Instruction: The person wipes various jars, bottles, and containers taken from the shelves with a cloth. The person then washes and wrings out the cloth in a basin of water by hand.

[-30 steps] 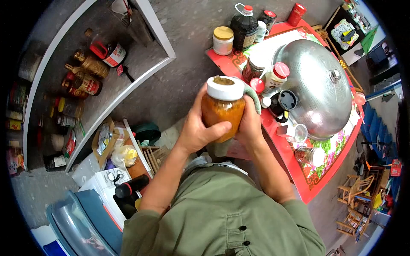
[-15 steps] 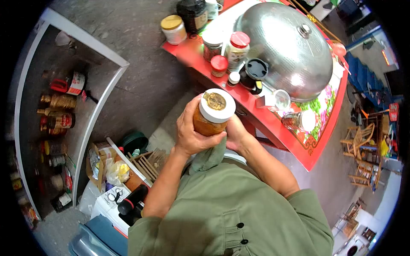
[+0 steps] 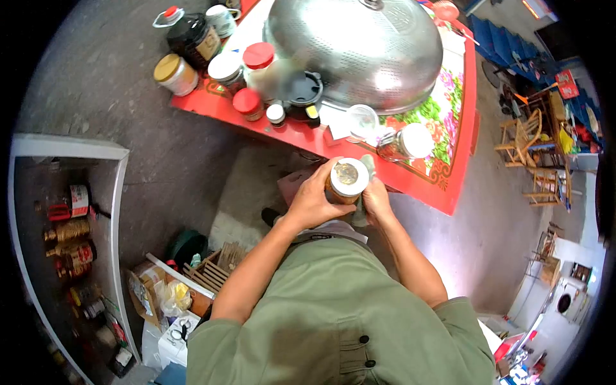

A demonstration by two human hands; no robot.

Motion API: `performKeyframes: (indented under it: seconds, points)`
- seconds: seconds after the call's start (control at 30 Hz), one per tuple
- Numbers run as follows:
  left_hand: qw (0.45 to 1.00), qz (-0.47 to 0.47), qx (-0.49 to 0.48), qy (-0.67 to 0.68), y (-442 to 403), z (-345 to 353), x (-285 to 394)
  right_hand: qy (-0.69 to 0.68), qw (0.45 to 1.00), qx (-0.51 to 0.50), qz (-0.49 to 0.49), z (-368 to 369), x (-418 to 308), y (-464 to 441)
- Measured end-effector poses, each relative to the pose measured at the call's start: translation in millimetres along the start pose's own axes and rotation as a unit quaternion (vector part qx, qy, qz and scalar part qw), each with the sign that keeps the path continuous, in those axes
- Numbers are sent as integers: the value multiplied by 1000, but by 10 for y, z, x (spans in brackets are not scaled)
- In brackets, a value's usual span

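Observation:
My left hand is wrapped round the side of a jar with brown contents and a white lid. A label or patch, its print unreadable, sits on top of the lid. On the jar's other side my right hand is closed on a grey-green cloth, which lies along the jar and sticks out above and below my fingers. The jar is upright in front of my body, near the edge of the red table. My fingertips on its far side are hidden.
On the table stand a large metal dome, a black-lidded container, red-lidded jars, a clear cup and a white-lidded jar. A shelf with bottles is at left; wooden chairs are at right.
My view has swung, so the table now sits further left and higher. The jar is lower and further from the camera, and the cloth has moved from beneath it up along its right side.

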State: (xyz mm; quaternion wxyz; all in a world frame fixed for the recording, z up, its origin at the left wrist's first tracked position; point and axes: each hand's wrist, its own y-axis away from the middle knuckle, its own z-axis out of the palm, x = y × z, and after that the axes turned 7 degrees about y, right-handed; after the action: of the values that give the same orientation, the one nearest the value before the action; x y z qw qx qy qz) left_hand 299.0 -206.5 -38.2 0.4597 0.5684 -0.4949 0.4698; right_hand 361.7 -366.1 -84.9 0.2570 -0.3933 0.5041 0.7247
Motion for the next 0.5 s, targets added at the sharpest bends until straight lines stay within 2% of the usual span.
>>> performKeyframes:
  seconds: [0.03, 0.17, 0.2, 0.23, 0.27, 0.3, 0.33, 0.4, 0.47, 0.5]
  points:
    - [999, -22, -11, 27, -75, 115, -2, 20, 999, 23, -23, -122, -29, -1]
    - [999, 51, -16, 3, -351, 542, -140, 86, 985, 144, -50, -640, -49, 33]
    - [997, 1, -37, 71, -401, 639, -158, 78, 982, 167, -44, -720, -89, 91]
    - [997, 16, -33, 61, -461, 727, -185, 129, 969, 191, -93, -845, -59, 115]
    - [998, 32, -29, 50, -521, 795, -211, 130, 968, 190, -95, -938, -41, 172]
    - [997, 80, -8, 21, -576, 837, -244, 73, 974, 201, -75, -1022, -20, 240]
    - [996, 81, -6, 21, -623, 841, -273, 17, 976, 211, -52, -1118, 10, 300]
    - [999, 32, 4, 1, -683, 841, -338, -37, 981, 187, -42, -1286, 129, 380]
    - [998, 51, 23, -27, -733, 871, -476, -143, 971, 184, -48, -1303, 124, 454]
    - [999, 34, 23, -14, -744, 903, -536, -144, 972, 180, -38, -1306, 108, 502]
